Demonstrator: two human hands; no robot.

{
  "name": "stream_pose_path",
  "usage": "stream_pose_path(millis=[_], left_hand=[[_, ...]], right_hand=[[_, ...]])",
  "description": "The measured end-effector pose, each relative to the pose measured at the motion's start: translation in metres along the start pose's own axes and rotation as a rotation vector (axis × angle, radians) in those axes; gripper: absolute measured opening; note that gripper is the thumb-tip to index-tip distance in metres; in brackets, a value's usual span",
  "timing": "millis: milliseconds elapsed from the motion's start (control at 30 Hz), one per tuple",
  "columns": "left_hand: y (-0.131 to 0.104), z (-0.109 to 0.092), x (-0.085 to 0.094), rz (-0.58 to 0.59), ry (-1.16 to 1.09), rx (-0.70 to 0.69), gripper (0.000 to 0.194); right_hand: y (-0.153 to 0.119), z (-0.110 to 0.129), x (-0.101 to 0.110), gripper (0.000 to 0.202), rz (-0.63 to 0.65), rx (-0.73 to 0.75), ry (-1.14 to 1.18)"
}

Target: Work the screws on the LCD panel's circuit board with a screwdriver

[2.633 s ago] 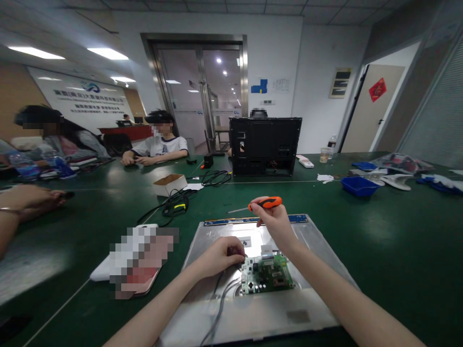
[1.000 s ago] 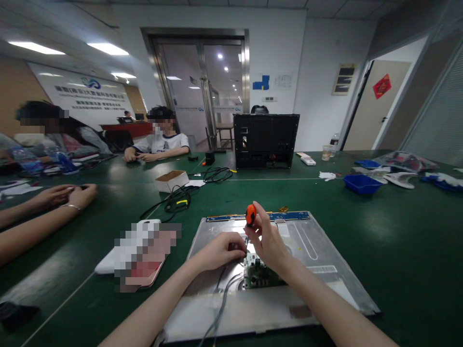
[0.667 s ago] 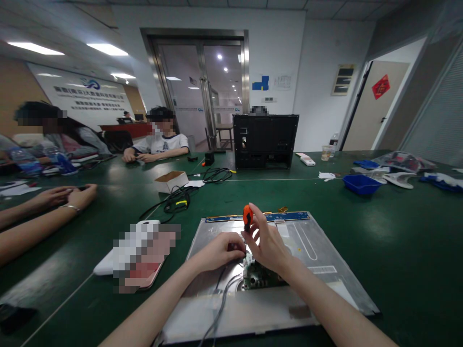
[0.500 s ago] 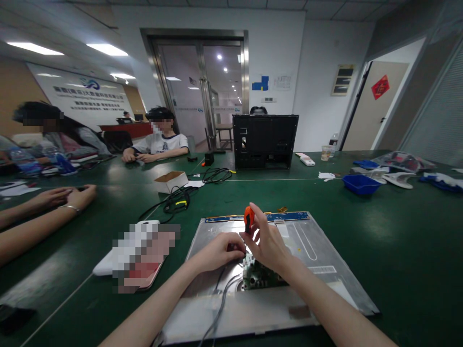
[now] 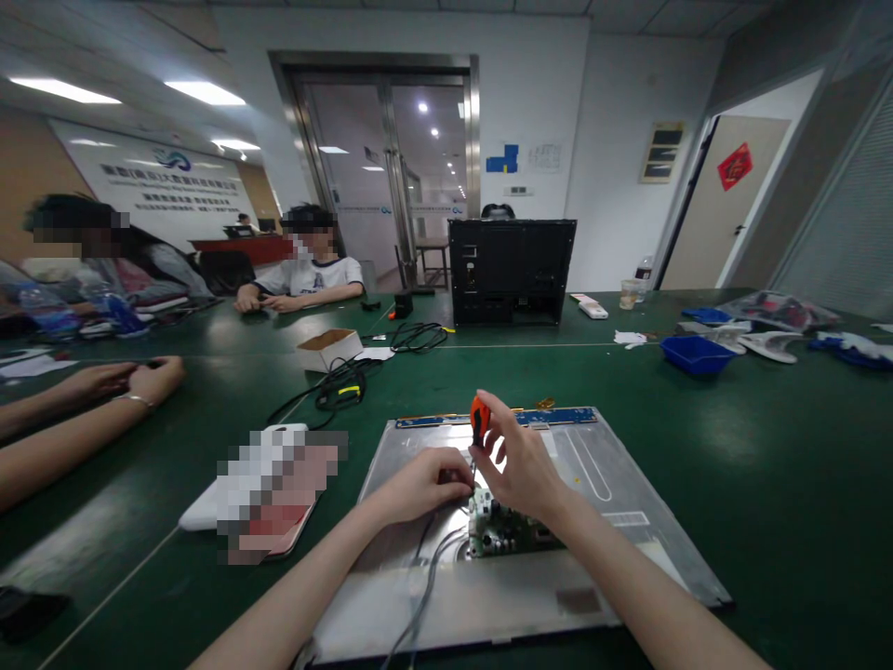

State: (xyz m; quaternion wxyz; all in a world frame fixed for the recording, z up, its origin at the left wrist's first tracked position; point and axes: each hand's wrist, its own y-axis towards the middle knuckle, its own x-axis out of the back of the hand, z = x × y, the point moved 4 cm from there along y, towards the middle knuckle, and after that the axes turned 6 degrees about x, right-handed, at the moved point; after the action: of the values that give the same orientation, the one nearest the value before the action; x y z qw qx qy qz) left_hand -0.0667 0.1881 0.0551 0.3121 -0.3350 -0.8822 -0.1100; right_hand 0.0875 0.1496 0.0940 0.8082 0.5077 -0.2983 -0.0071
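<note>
Upright in my right hand (image 5: 520, 461) is a screwdriver (image 5: 479, 419) with an orange and black handle, its shaft pointing down at the upper left corner of a green circuit board (image 5: 499, 530). My left hand (image 5: 433, 482) is closed with its fingertips pinched close to the screwdriver's tip; what they hold there, if anything, is hidden. The board lies on a silvery flat display panel (image 5: 391, 596), and my right wrist covers part of it. Dark cables (image 5: 436, 582) run from near the board toward the panel's front edge. A narrow blue strip board (image 5: 568, 418) lines the panel's far edge.
Left of the panel lie two phones (image 5: 279, 521), partly blurred. Beyond are coiled black cables (image 5: 341, 386), a small box (image 5: 327, 352) and a black monitor housing (image 5: 513, 270). A blue tray (image 5: 698, 355) stands at right. Another person's hands (image 5: 132, 380) rest at left.
My right hand has shifted very slightly, with the screwdriver still upright at the board's corner. The left hand stays in place by the tip.
</note>
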Motion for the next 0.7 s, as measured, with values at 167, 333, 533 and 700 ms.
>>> stream_pose_path(millis=[167, 333, 533, 700], left_hand=[[0.0, -0.0029, 0.0009, -0.006, -0.015, 0.003, 0.006], [0.0002, -0.0026, 0.001, 0.004, -0.001, 0.003, 0.007], [0.0005, -0.0021, 0.0019, 0.032, 0.013, -0.02, 0.01], [-0.0001, -0.0046, 0.003, 0.034, 0.01, -0.008, 0.011]], right_hand=[[-0.0003, -0.0008, -0.0003, 0.078, 0.008, 0.013, -0.027], [-0.0002, -0.0005, 0.0003, 0.073, 0.04, 0.011, -0.011], [0.0009, 0.0032, 0.0027, 0.067, 0.045, 0.0, 0.044], [0.0004, 0.0028, 0.0019, 0.066, 0.018, 0.008, 0.022]])
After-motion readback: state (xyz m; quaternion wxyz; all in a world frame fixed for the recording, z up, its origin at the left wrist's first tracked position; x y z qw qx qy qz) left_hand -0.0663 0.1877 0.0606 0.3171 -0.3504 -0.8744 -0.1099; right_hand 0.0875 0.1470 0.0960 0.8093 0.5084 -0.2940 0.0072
